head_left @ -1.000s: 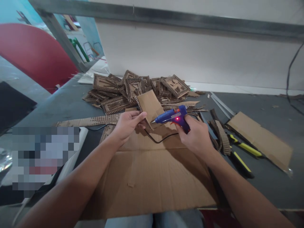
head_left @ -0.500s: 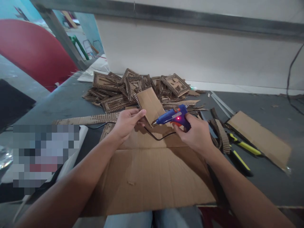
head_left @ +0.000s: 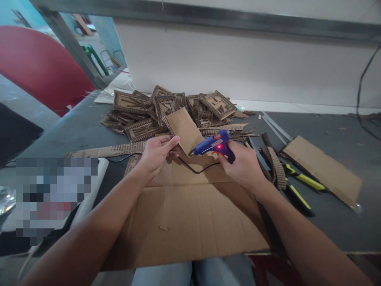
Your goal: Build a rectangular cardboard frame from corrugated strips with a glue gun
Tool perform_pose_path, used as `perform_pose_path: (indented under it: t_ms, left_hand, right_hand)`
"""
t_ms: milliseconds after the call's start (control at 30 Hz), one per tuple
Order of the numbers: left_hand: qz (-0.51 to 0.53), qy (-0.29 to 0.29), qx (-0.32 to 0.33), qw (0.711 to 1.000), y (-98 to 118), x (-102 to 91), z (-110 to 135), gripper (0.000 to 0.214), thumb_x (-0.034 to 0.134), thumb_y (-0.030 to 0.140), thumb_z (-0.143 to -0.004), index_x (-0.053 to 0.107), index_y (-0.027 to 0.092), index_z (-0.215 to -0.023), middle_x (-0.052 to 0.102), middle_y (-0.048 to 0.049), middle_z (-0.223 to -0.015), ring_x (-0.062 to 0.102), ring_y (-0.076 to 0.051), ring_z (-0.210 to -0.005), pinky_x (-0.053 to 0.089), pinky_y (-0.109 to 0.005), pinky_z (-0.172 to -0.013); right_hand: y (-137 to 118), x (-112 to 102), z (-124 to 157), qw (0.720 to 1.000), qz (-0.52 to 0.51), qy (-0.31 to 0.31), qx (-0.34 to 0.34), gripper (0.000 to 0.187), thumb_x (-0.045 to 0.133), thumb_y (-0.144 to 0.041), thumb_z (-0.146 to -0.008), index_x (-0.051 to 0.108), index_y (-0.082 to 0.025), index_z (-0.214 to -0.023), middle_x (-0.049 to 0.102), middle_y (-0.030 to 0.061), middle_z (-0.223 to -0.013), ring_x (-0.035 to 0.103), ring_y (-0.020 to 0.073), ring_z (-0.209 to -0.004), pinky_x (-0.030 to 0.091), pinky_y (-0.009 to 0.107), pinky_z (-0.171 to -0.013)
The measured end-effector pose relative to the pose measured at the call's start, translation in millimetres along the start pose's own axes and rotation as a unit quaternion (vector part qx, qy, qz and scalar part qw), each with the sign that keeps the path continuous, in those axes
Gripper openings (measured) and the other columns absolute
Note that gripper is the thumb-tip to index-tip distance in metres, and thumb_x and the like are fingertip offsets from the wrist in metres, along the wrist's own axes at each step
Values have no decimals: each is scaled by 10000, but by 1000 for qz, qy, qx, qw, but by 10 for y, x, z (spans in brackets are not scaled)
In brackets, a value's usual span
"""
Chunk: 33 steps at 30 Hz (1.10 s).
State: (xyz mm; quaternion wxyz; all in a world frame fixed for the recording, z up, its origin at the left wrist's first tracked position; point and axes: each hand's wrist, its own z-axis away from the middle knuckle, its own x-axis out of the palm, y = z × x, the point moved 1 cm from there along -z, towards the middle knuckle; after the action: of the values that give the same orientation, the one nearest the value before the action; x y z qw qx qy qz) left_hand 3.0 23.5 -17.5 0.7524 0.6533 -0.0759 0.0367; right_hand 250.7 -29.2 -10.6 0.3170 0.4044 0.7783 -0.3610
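My left hand (head_left: 160, 155) pinches the left edge of a small rectangular cardboard piece (head_left: 185, 129), holding it tilted above the table. A corrugated strip runs along that piece's left edge. Wrapped in my right hand (head_left: 242, 163) is a blue glue gun (head_left: 212, 145) with a lit red light. Its nozzle is at the lower corner of the cardboard piece; whether it touches I cannot tell. The black cord (head_left: 198, 172) loops beneath the gun. Under both hands lies a large cardboard sheet (head_left: 190, 222).
Behind my hands is a heap of cardboard panels with corrugated borders (head_left: 166, 107). To the right lie a yellow-and-black handled tool (head_left: 306, 178), curled corrugated strips (head_left: 275, 167) and a flat cardboard piece (head_left: 324, 167). A long cardboard strip (head_left: 104, 151) and a pixelated object (head_left: 56, 194) are on the left.
The whole view has shifted slightly. Both hands keep their grip, and the glue gun's nozzle stays by the cardboard piece's lower corner.
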Motion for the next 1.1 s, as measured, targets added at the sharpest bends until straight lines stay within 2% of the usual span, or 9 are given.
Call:
perform_pose_path:
  t_ms: [267, 400, 533, 633, 767, 933, 1100]
  left_hand:
    - [-17, 10, -9, 1000, 15, 12, 24, 556, 933, 555, -519, 753, 92, -769, 748, -75, -708, 650, -102, -573, 520, -168, -494]
    - [-2, 15, -14, 1000, 24, 8, 20, 535, 942, 535, -513, 747, 94, -744, 746, -78, -704, 658, -111, -591, 526, -178, -503]
    - [8, 21, -9, 1000, 24, -6, 6, 504, 941, 515, -534, 752, 98, -746, 740, -73, -700, 656, -114, -599, 527, -185, -505]
    - [13, 25, -5, 1000, 25, -15, -1, 480, 934, 500, -561, 753, 99, -755, 727, -63, -691, 646, -110, -598, 522, -187, -509]
    - [26, 34, -5, 999, 34, -10, 5, 446, 914, 487, -600, 738, 107, -754, 731, -64, -712, 638, -106, -589, 510, -195, -517]
    - [42, 60, 19, 997, 59, -5, 9, 429, 874, 505, -653, 709, 119, -743, 710, -45, -663, 629, -103, -566, 484, -188, -502]
    - [50, 70, 31, 996, 81, -8, 6, 415, 864, 501, -666, 693, 133, -753, 705, -34, -656, 632, -109, -555, 489, -203, -512]
  right_hand:
    - [57, -28, -18, 999, -16, -51, 3, 71, 545, -246, -858, 571, -204, -909, 674, 56, -714, 631, 221, -626, 400, 298, -576]
    - [69, -1, -19, 997, -34, -66, 29, 76, 590, -265, -818, 525, -227, -820, 623, 17, -635, 584, 188, -556, 386, 282, -546]
    - [32, 12, -19, 996, -58, -59, 45, 220, 647, -339, -791, 461, -243, -725, 553, -25, -554, 514, 147, -482, 357, 270, -516]
    - [-1, 4, -29, 995, -60, -57, 47, 286, 651, -425, -814, 455, -244, -711, 539, -28, -549, 493, 139, -477, 343, 274, -517]
    - [-9, -25, -55, 993, -50, -83, 64, 256, 628, -382, -797, 436, -248, -693, 539, -21, -559, 498, 142, -489, 336, 277, -518]
    - [-1, -52, -15, 989, -1, -122, 85, 261, 598, -396, -846, 445, -249, -694, 590, 17, -609, 554, 186, -548, 378, 305, -554]
    - [-20, -47, 40, 973, 141, -151, 98, 234, 576, -391, -934, 594, -177, -839, 681, 150, -807, 652, 302, -755, 471, 393, -670]
